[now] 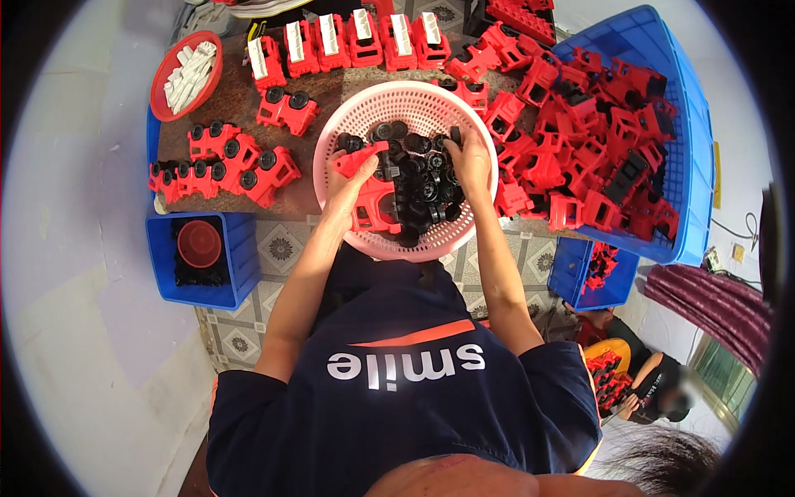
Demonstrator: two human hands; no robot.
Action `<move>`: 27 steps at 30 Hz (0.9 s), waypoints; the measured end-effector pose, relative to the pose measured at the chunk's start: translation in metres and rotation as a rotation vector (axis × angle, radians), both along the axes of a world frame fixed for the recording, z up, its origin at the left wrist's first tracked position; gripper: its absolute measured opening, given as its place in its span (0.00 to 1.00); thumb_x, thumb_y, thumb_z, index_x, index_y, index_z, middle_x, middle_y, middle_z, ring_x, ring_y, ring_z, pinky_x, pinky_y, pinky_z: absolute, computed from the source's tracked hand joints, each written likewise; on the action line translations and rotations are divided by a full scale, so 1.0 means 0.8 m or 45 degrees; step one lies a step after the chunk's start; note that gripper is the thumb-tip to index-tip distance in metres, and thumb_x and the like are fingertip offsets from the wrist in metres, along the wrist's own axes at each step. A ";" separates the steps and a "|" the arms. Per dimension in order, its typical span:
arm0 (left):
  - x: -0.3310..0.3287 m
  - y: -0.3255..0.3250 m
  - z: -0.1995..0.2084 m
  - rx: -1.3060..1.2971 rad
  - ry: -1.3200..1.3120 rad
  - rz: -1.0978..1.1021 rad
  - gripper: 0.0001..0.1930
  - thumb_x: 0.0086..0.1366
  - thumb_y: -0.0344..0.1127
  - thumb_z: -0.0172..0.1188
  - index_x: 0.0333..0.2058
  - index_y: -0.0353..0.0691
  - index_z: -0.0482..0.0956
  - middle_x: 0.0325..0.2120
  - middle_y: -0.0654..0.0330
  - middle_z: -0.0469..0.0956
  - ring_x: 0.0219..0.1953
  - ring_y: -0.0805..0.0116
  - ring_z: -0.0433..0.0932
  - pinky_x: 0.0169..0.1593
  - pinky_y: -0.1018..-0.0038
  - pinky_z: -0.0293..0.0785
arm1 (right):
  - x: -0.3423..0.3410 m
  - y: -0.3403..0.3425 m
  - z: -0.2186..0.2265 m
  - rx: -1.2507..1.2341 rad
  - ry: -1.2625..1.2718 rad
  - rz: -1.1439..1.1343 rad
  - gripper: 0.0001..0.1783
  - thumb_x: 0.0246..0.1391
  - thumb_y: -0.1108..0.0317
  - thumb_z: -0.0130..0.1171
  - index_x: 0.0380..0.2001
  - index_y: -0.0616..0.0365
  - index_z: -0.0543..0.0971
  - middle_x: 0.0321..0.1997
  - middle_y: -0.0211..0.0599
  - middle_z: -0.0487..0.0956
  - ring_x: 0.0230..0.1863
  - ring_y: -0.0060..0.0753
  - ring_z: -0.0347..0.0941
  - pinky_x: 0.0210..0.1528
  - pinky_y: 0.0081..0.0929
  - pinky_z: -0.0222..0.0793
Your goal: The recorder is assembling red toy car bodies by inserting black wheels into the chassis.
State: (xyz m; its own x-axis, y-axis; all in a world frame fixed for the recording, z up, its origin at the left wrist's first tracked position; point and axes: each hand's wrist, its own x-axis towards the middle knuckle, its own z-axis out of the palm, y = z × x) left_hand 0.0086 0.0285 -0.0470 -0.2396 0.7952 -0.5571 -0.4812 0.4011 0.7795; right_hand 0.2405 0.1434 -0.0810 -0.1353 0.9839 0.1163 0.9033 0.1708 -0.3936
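A pink perforated basket (pixel 330 132) in front of me holds many black toy wheels (pixel 429 189), some joined in pairs. Over its left side, my left hand (pixel 348 189) is closed around a red plastic toy truck body (pixel 377 205). At the basket's right side, my right hand (pixel 472 166) pinches a small black wheel piece (pixel 455 135), partly hidden by the fingers. The wheels lie between my two hands.
A large blue crate (pixel 687 116) on the right overflows with red truck bodies. Trucks with white tops (pixel 363 37) line the back; wheeled ones (pixel 236 157) sit left, near a red bowl (pixel 157 95) of white parts. Blue bins (pixel 244 273) stand below. A co-worker (pixel 658 381) sits lower right.
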 end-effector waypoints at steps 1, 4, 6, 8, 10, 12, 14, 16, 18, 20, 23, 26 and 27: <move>0.004 0.008 0.014 0.040 0.034 -0.032 0.47 0.52 0.48 0.74 0.60 0.35 0.51 0.51 0.52 0.70 0.52 0.64 0.72 0.57 0.67 0.70 | 0.001 -0.005 0.027 -0.241 0.445 -0.029 0.22 0.49 0.63 0.67 0.44 0.61 0.73 0.37 0.45 0.80 0.37 0.42 0.78 0.40 0.36 0.74; 0.006 0.013 0.023 0.069 0.101 -0.080 0.47 0.52 0.47 0.74 0.59 0.34 0.51 0.51 0.51 0.70 0.52 0.64 0.72 0.57 0.68 0.70 | -0.018 -0.035 0.108 -0.783 1.484 0.103 0.13 0.57 0.73 0.61 0.45 0.62 0.75 0.34 0.31 0.80 0.33 0.22 0.76 0.37 0.19 0.74; 0.010 0.016 0.029 0.058 0.133 -0.107 0.47 0.52 0.46 0.74 0.59 0.34 0.51 0.51 0.50 0.70 0.52 0.64 0.72 0.57 0.68 0.70 | -0.026 -0.051 0.117 -0.920 1.652 0.285 0.13 0.56 0.74 0.61 0.46 0.61 0.76 0.35 0.30 0.80 0.34 0.20 0.76 0.38 0.18 0.74; 0.021 0.017 0.047 0.068 0.108 -0.088 0.46 0.53 0.43 0.74 0.60 0.34 0.50 0.52 0.50 0.69 0.53 0.64 0.71 0.57 0.67 0.70 | -0.034 -0.061 0.112 -0.933 1.651 0.305 0.14 0.56 0.73 0.62 0.46 0.60 0.76 0.35 0.29 0.80 0.35 0.18 0.75 0.38 0.18 0.73; 0.024 0.016 0.037 0.121 0.125 -0.155 0.46 0.52 0.42 0.74 0.60 0.35 0.50 0.52 0.50 0.68 0.53 0.64 0.71 0.57 0.68 0.70 | -0.032 -0.067 0.105 -0.929 1.577 0.246 0.15 0.56 0.73 0.62 0.47 0.61 0.76 0.35 0.30 0.80 0.34 0.18 0.75 0.37 0.18 0.73; 0.025 0.013 0.009 0.232 0.151 -0.253 0.47 0.51 0.34 0.75 0.61 0.37 0.50 0.54 0.51 0.66 0.55 0.64 0.70 0.57 0.69 0.70 | -0.028 -0.081 0.100 -0.844 1.454 0.163 0.13 0.54 0.72 0.63 0.43 0.62 0.78 0.33 0.30 0.80 0.32 0.19 0.76 0.35 0.20 0.73; 0.037 0.010 0.020 0.207 0.036 -0.335 0.46 0.49 0.22 0.72 0.61 0.40 0.50 0.53 0.50 0.69 0.54 0.62 0.72 0.56 0.66 0.73 | -0.017 -0.094 0.114 -0.532 1.030 0.205 0.14 0.46 0.67 0.66 0.35 0.64 0.80 0.29 0.37 0.80 0.30 0.25 0.77 0.34 0.25 0.73; 0.028 0.006 0.016 0.108 -0.159 -0.560 0.45 0.51 0.21 0.68 0.64 0.42 0.49 0.56 0.48 0.68 0.56 0.56 0.72 0.57 0.61 0.73 | -0.004 -0.097 0.094 -0.357 0.834 0.383 0.32 0.41 0.54 0.72 0.47 0.63 0.77 0.41 0.42 0.80 0.43 0.36 0.76 0.47 0.32 0.72; 0.025 -0.011 0.018 0.152 -0.307 -0.712 0.44 0.54 0.24 0.64 0.66 0.43 0.50 0.61 0.49 0.63 0.62 0.55 0.65 0.63 0.58 0.65 | 0.006 -0.120 0.116 -0.807 1.194 0.329 0.47 0.41 0.50 0.71 0.59 0.68 0.65 0.57 0.54 0.70 0.54 0.45 0.71 0.55 0.35 0.68; 0.025 -0.028 0.024 0.064 -0.318 -0.806 0.36 0.63 0.29 0.60 0.67 0.42 0.53 0.62 0.55 0.62 0.61 0.57 0.66 0.61 0.62 0.67 | 0.005 -0.149 0.093 -0.900 1.249 0.346 0.48 0.44 0.44 0.65 0.61 0.67 0.64 0.62 0.56 0.65 0.64 0.48 0.62 0.65 0.35 0.57; 0.028 -0.032 0.002 0.053 -0.203 -0.955 0.37 0.61 0.29 0.62 0.66 0.41 0.54 0.63 0.55 0.61 0.62 0.58 0.64 0.64 0.62 0.63 | 0.020 -0.172 0.101 -0.806 1.301 0.153 0.46 0.43 0.46 0.64 0.61 0.65 0.65 0.60 0.57 0.67 0.62 0.50 0.64 0.63 0.36 0.59; 0.052 -0.026 0.039 -0.007 -0.198 -0.995 0.38 0.59 0.26 0.63 0.66 0.39 0.54 0.62 0.55 0.62 0.62 0.59 0.64 0.65 0.64 0.61 | 0.015 -0.187 0.098 -0.653 1.296 -0.007 0.43 0.40 0.49 0.63 0.57 0.66 0.68 0.54 0.57 0.71 0.56 0.51 0.69 0.58 0.38 0.64; 0.051 -0.026 0.040 -0.025 -0.226 -1.011 0.43 0.55 0.23 0.65 0.67 0.41 0.51 0.63 0.55 0.60 0.63 0.58 0.63 0.65 0.62 0.60 | 0.013 -0.191 0.092 -0.550 1.277 -0.027 0.41 0.39 0.50 0.64 0.55 0.67 0.71 0.52 0.57 0.73 0.54 0.52 0.70 0.57 0.38 0.65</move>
State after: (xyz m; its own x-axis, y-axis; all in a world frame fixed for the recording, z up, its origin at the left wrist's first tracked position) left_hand 0.0493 0.0078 -0.0146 0.4852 0.6804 -0.5493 -0.1630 0.6875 0.7077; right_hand 0.2505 -0.0097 -0.0076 -0.1541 0.9693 -0.1915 0.1393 -0.1706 -0.9754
